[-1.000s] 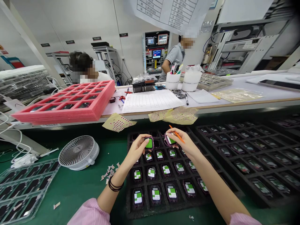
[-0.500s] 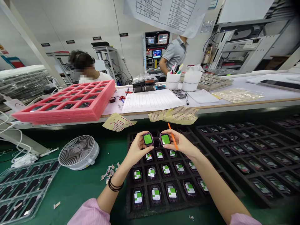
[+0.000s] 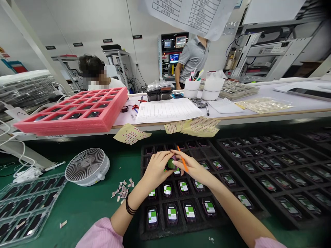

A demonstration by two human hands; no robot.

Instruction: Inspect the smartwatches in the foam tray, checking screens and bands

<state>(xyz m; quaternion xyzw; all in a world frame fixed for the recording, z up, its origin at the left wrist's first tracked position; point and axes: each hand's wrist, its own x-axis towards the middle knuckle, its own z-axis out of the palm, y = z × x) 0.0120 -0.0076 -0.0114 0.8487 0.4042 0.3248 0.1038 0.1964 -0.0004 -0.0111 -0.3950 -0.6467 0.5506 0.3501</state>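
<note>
My left hand is closed around a smartwatch with a green screen, its fingers partly covering the case. My right hand meets it there, its fingertips at the same watch, with a slim orange stick held across its fingers. Whether a second watch is hidden between the hands, I cannot tell. Both hands are over a black foam tray, whose pockets hold several lit smartwatches with green and white screens.
Another black tray of watches is at right. On the green surface at left are a small fan, scattered small tabs and a clear tray. A pink foam tray and papers occupy the shelf. Two people are beyond it.
My hands have come together from being apart with a green-screened watch in each. Only one watch shows between them now. The orange stick has shifted left with my right hand.
</note>
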